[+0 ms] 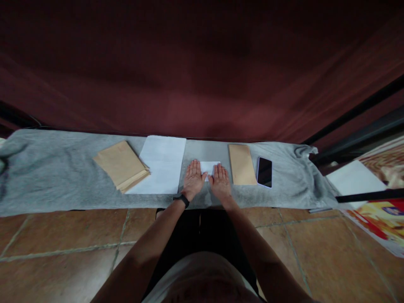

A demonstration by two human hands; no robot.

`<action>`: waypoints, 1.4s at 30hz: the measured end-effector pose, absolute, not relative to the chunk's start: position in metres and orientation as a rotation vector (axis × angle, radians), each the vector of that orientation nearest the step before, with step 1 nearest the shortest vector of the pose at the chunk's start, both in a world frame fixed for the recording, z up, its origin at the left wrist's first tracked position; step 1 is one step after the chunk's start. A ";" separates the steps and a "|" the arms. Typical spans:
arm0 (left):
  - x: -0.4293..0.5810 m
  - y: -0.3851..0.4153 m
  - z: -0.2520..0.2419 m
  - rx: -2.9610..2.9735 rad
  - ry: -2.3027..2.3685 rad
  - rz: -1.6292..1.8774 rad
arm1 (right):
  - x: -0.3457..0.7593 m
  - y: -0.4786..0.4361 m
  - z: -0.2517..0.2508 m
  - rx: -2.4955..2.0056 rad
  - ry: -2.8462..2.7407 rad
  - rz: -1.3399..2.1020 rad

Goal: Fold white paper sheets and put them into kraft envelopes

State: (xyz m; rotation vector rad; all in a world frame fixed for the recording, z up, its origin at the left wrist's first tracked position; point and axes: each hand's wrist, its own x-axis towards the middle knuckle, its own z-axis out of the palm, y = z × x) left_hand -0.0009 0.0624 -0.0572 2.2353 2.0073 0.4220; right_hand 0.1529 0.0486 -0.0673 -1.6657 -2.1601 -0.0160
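A small white folded paper (209, 166) lies on the grey cloth in front of me. My left hand (193, 178) rests flat on its left side, fingers stretched out and a dark band on the wrist. On the right side of the paper, my right hand (221, 182) is also laid flat with its fingers extended. Both thumbs point inward over the paper, and the palms cover its two sides. To the left are large white sheets (164, 164). One brown envelope (242, 165) lies just right of my right hand.
A fanned stack of brown envelopes (121, 162) overlaps the white sheets on the left. A phone (264, 172) with a dark screen lies right of the single envelope. The grey cloth (63, 168) covers a long narrow surface against a dark red backdrop (202, 84). A printed box (385, 219) stands at far right.
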 end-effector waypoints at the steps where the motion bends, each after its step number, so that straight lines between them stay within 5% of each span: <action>1: -0.002 0.063 -0.058 2.230 2.020 0.426 | 0.153 0.048 -0.068 -1.665 -2.147 -0.017; 42: 0.003 -0.002 -0.053 2.420 1.877 0.424 | 0.165 0.003 -0.064 -1.646 -2.213 0.079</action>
